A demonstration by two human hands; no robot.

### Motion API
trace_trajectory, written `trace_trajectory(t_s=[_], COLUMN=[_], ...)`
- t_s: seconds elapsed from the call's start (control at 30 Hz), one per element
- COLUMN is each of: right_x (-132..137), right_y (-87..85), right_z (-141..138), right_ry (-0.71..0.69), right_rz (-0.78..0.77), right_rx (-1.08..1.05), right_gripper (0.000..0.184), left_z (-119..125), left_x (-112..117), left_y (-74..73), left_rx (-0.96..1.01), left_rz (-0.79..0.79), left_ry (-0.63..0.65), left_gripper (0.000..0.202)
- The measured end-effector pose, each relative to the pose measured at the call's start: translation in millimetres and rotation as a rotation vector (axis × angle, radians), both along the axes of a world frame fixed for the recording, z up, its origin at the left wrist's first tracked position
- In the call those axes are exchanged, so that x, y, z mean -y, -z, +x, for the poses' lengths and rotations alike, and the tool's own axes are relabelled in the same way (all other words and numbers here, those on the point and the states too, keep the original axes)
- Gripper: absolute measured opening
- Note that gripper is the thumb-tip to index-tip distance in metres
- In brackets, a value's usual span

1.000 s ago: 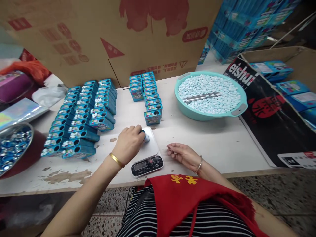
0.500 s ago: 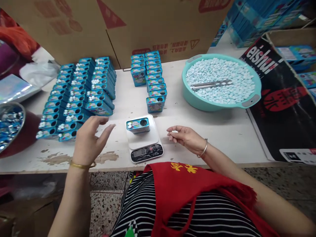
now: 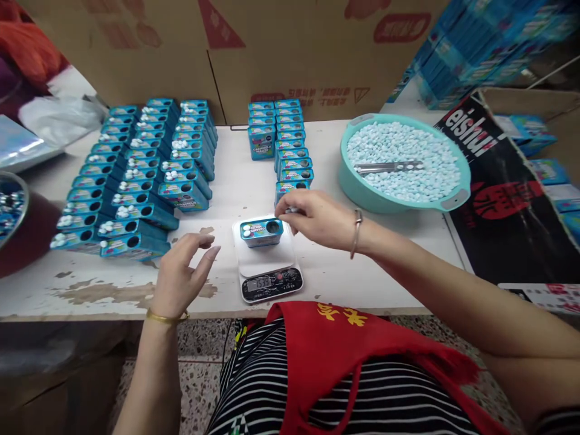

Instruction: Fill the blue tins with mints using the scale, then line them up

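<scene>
A small blue tin (image 3: 261, 232) with a round hole in its top lies on a white kitchen scale (image 3: 267, 263) near the table's front edge. My right hand (image 3: 315, 219) hovers just right of the tin's hole, fingers pinched on small pale candies. My left hand (image 3: 181, 273) hangs left of the scale, fingers loosely spread, holding nothing. A teal basin (image 3: 357, 187) full of pale blue candies sits at the right, with a metal scoop (image 3: 384, 167) lying on the candies.
Rows of blue tins (image 3: 131, 175) topped with candies fill the left of the table (image 3: 399, 254). Two shorter rows of tins (image 3: 283, 145) stand behind the scale. A metal bowl (image 3: 11, 205) of blue lids sits far left. Cardboard boxes (image 3: 281, 54) wall the back.
My left hand let go of the tin on the scale and drew back to the left. My right hand moved from the table up to the tin's hole.
</scene>
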State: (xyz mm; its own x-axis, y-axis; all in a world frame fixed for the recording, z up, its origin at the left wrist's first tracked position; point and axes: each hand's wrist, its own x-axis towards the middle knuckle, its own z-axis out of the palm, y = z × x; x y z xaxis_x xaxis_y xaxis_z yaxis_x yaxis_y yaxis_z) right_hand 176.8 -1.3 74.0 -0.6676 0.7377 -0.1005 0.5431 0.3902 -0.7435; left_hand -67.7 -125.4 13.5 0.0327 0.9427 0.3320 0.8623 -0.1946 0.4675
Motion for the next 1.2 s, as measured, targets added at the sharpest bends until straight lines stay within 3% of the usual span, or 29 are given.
trace_trajectory(t_s=[0.1, 0.3, 0.43, 0.57, 0.67, 0.8, 0.97, 1.07, 1.2], right_x=[-2, 0, 4, 3, -4, -22, -51, -72, -93], right_y=[-3.1, -7.6, -9.0, -7.2, -1.4, 13.7, 36.5, 50.3, 64.2], right_z=[-16, -31, -33, -21, 7, 66, 145, 180, 198], right_ry=[-0.116, -0.204, -0.192, -0.126, -0.021, 0.216, 0.541, 0.601, 0.595], right_rz=[0.129, 0.154, 0.168, 0.199, 0.208, 0.193, 0.320, 0.351, 0.179], right_rx=[0.162, 0.337, 0.307, 0.140, -0.003, -0.054, 0.280, 0.570, 0.768], right_gripper=[0.012, 0.024, 0.027, 0.025, 0.019, 0.022, 0.027, 0.036, 0.038], left_z=[2, 11, 24, 34, 44, 65, 83, 75, 48], left_x=[-3, -7, -11, -12, -13, -19, -35, -37, -25], left_y=[2.9, 3.5, 4.7, 12.0, 17.1, 18.6, 13.4, 6.4, -1.0], left_rx=[0.008, 0.029, -0.002, -0.151, -0.226, -0.267, -0.248, -0.171, -0.091], left_rz=[0.016, 0.035, 0.139, 0.208, 0.219, 0.202, 0.200, 0.229, 0.223], left_ry=[0.031, 0.089, 0.084, 0.106, 0.101, 0.136, 0.139, 0.059, -0.066], left_gripper=[0.012, 0.012, 0.025, 0.041, 0.045, 0.041, 0.038, 0.035, 0.026])
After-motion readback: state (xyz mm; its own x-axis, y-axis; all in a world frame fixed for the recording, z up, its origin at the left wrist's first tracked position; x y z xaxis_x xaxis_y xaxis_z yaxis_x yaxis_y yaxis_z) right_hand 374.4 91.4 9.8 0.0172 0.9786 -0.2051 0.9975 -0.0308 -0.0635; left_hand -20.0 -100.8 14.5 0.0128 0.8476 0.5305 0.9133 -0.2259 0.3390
